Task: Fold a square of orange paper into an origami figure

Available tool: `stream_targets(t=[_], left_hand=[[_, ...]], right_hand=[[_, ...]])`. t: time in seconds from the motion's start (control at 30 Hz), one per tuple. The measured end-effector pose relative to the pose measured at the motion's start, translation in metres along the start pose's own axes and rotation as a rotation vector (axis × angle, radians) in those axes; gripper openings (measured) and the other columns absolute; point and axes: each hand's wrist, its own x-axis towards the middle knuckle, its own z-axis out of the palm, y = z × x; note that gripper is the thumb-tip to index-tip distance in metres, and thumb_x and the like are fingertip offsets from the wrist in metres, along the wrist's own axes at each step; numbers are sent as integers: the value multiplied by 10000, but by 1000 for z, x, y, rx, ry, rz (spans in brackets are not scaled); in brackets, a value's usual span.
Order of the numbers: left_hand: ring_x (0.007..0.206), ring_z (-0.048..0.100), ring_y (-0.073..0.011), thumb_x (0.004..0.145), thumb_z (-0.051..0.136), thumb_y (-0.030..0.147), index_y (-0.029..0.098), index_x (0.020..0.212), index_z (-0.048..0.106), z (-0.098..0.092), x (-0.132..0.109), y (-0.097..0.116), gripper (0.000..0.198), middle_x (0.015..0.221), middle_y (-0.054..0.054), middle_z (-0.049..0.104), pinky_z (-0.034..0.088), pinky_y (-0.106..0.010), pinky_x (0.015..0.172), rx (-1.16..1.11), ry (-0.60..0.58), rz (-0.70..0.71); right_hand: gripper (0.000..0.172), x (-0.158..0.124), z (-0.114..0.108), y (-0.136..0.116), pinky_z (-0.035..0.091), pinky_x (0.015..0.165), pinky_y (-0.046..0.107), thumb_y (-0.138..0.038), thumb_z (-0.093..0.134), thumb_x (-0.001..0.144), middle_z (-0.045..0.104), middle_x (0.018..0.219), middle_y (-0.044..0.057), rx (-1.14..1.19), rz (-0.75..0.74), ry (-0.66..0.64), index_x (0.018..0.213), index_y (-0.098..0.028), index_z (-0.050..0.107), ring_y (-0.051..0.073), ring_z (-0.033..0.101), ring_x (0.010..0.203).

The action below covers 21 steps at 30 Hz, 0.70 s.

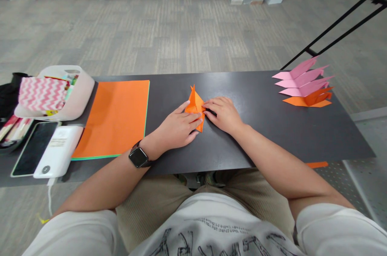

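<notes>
A partly folded orange paper piece (195,103) lies on the dark table (260,135) in front of me. My left hand (177,129), with a black watch on its wrist, lies flat on the paper's left and lower part, fingers stretched out and pressing it down. My right hand (223,114) rests on the table at the paper's right edge, fingers curled and fingertips touching the fold.
A stack of orange sheets (116,117) lies to the left. Further left stand a white basket (80,98) with zigzag paper, a phone (34,148) and a white power bank (59,150). Several folded pink and orange pieces (305,86) lie at the far right.
</notes>
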Motion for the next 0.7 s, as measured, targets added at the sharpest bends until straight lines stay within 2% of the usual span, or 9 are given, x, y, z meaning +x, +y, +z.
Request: stream_targets(t=[0.17, 0.37, 0.6, 0.7], left_hand=[[1252, 748, -272, 1032, 644, 330, 209, 1339, 790, -2, 0, 0, 361, 1404, -94, 766, 232, -565, 1401, -3, -12, 3], [1240, 750, -260, 1033, 651, 327, 226, 1309, 802, -1, 1, 0, 330, 1327, -74, 794, 224, -568, 1402, -6, -14, 5], [1217, 757, -263, 1037, 647, 330, 228, 1293, 807, -1, 1, 1, 319, 1333, -74, 791, 240, -566, 1396, -3, -5, 10], [1197, 761, -260, 1029, 653, 319, 238, 1288, 811, -2, 2, 1, 315, 1291, -71, 802, 240, -566, 1395, -20, -1, 8]], right_hand=[[249, 0, 2, 3, 456, 1087, 498, -288, 643, 1049, 797, 1283, 71, -9, 19, 20, 1230, -262, 812, 303, 684, 1187], [284, 0, 3, 2, 418, 1125, 559, -311, 655, 1044, 788, 1324, 80, -67, 39, 31, 1270, -286, 824, 333, 652, 1235], [305, 1, -1, 0, 428, 1102, 542, -316, 610, 1066, 779, 1327, 77, -53, 40, 34, 1293, -305, 814, 327, 642, 1229], [292, 2, -2, -1, 433, 1081, 523, -313, 580, 1080, 789, 1264, 72, -39, 26, 39, 1232, -323, 829, 318, 643, 1203]])
